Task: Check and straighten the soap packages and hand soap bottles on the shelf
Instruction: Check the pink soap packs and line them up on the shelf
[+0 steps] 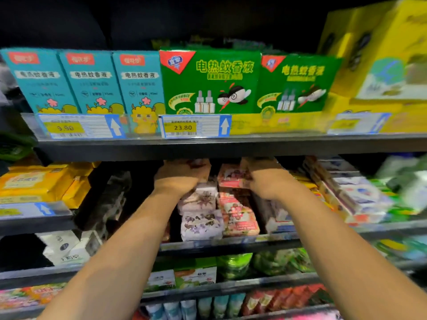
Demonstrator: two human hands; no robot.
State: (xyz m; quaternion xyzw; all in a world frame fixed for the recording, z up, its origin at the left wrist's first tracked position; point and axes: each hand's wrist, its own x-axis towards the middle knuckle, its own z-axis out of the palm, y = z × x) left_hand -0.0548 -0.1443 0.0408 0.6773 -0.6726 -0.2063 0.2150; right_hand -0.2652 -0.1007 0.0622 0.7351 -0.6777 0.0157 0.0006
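Dark metal shelves [231, 146] are running across the store display, their flat front edges carrying glossy plastic price tags [182, 128]. On the upper shelf, upright cardboard boxes are standing side by side: teal boxes [92, 82] at the left, green boxes [208, 82] in the middle, and larger yellow boxes [381, 54] at the right, blurred. On the shelf below, both bare forearms are reaching in under the upper shelf's edge. The left hand [180, 179] is lying with its fingers curled over the top of the purple soap packages [201, 222], and the right hand [268, 181] is curling its fingers onto the top of the pink soap packages [238, 218] just beside them; the fingertips of both hands are partly hidden by the shelf edge and by blur, so how tightly they are gripping is not clear. The purple soap packages are small, soft-cornered blocks in shiny wrap printed with flowers, lying stacked in a column that is leaning a little unevenly. The pink soap packages are sitting in a matching column, touching the purple one along its right side. Crinkled yellow packs [34, 183] are lying well to the left, and white and blue packs [360, 195] are sitting to the right.
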